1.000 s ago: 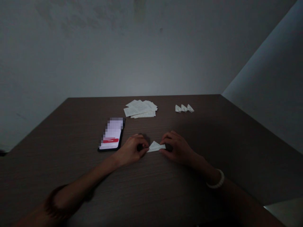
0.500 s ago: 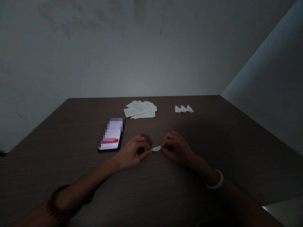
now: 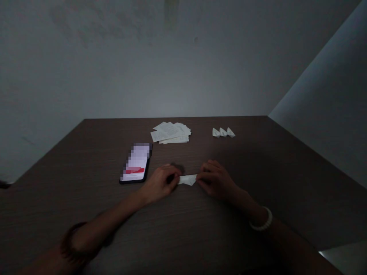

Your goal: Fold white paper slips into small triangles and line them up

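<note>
Between my two hands a small folded white paper (image 3: 188, 179) is held just above or on the table; the exact contact is hard to see in the dim light. My left hand (image 3: 162, 182) pinches its left end between thumb and fingers. Its right end is gripped by the closed fingertips of my right hand (image 3: 217, 179). The paper's lower edge comes to a point near the right side. Behind my hands, to the right, stand three small folded white paper pieces (image 3: 223, 132) in a row.
A loose pile of printed paper slips (image 3: 171, 133) lies toward the back of the brown wooden table (image 3: 183, 233). Left of my left hand is a phone (image 3: 136, 163) with its screen lit. A grey wall (image 3: 183, 76) rises behind the table.
More of the folded paper shows between my hands, and its face is turned more toward me. My fingertips are slightly farther apart. The phone, pile and folded pieces stay put.
</note>
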`<state>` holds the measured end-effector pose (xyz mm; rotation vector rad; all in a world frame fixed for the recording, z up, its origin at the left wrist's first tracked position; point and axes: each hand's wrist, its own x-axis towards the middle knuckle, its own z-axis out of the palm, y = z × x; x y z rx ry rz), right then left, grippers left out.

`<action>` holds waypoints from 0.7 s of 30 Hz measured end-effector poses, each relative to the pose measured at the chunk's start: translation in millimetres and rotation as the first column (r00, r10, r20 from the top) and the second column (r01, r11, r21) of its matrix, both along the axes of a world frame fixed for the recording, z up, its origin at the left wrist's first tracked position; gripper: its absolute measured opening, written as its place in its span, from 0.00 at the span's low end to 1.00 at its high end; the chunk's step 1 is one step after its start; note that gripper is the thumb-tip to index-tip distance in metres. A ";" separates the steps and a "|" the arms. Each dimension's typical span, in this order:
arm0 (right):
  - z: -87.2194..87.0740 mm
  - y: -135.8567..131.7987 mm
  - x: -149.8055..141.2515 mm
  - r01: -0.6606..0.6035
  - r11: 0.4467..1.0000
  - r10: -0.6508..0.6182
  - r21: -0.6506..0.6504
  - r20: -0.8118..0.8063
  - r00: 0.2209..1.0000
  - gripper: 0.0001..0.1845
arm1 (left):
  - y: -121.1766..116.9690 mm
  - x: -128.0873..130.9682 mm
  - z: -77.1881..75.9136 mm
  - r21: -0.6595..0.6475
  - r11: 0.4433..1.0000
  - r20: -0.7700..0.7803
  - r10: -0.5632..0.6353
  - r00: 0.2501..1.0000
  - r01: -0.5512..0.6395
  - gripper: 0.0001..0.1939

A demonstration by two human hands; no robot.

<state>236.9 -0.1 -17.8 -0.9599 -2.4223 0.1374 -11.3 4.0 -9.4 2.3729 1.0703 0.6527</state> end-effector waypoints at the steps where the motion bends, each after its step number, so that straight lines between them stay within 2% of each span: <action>1: 0.2 0.1 0.2 -0.011 1.000 0.011 -0.005 0.003 1.000 0.03 | -0.3 -0.2 -0.8 0.013 1.000 -0.004 0.009 1.000 -0.009 0.06; 6: -0.8 1.1 0.9 -0.052 0.998 0.052 -0.036 -0.014 0.999 0.04 | -3.5 0.0 -2.5 0.117 0.993 0.000 -0.022 1.000 0.022 0.07; 10: -0.9 1.0 1.0 -0.064 0.997 0.064 -0.033 -0.003 0.998 0.04 | -3.8 -1.9 -4.2 0.139 0.990 0.004 -0.015 1.000 0.015 0.11; 16: 1.2 -0.1 2.6 -0.069 0.997 0.070 -0.024 0.016 0.997 0.05 | -0.5 -5.4 -2.7 0.185 0.958 -0.136 -0.196 0.971 0.219 0.18; 21: 1.8 -1.9 2.6 -0.063 0.997 0.062 -0.047 -0.017 0.998 0.04 | -4.4 -2.6 5.8 0.123 0.957 -0.142 -0.244 0.959 0.261 0.13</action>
